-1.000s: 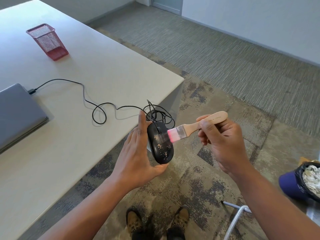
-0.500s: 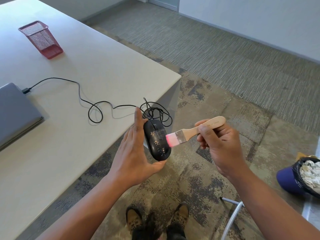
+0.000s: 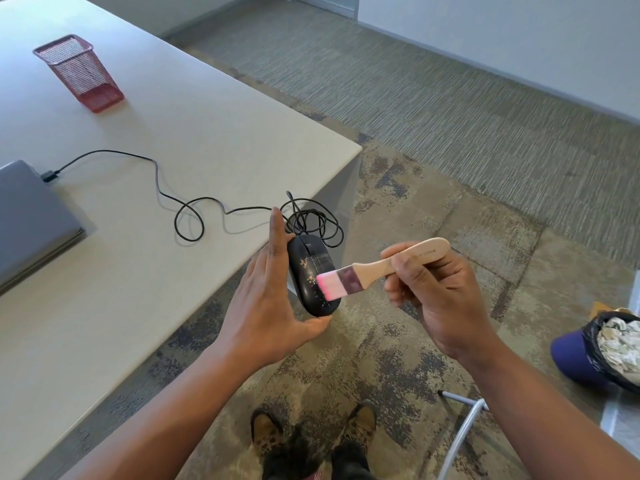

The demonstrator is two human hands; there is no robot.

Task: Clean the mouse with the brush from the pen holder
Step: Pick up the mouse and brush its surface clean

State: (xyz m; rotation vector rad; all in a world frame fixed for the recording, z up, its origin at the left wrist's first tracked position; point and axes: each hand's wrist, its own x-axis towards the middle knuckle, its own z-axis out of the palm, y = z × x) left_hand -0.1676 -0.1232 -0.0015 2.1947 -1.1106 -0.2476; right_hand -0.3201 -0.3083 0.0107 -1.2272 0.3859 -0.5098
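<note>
A black wired mouse (image 3: 310, 268) speckled with pale crumbs is held off the table edge by my left hand (image 3: 266, 306), fingers behind it and thumb under its rear. My right hand (image 3: 433, 296) grips the wooden handle of a flat brush (image 3: 381, 266). Its pink bristles rest on the mouse's right side near the rear. The mouse cable (image 3: 194, 216) loops across the table to the laptop. The red mesh pen holder (image 3: 80, 72) stands at the table's far left with nothing visible in it.
A closed grey laptop (image 3: 31, 220) lies at the left on the white table (image 3: 156, 140). A blue bin (image 3: 602, 351) with a black liner and crumpled paper stands on the floor at the right. A metal chair leg (image 3: 464, 427) and my shoes (image 3: 311, 434) are below.
The brush has swept down the mouse from its middle toward its rear. Both hands otherwise stay in about the same place.
</note>
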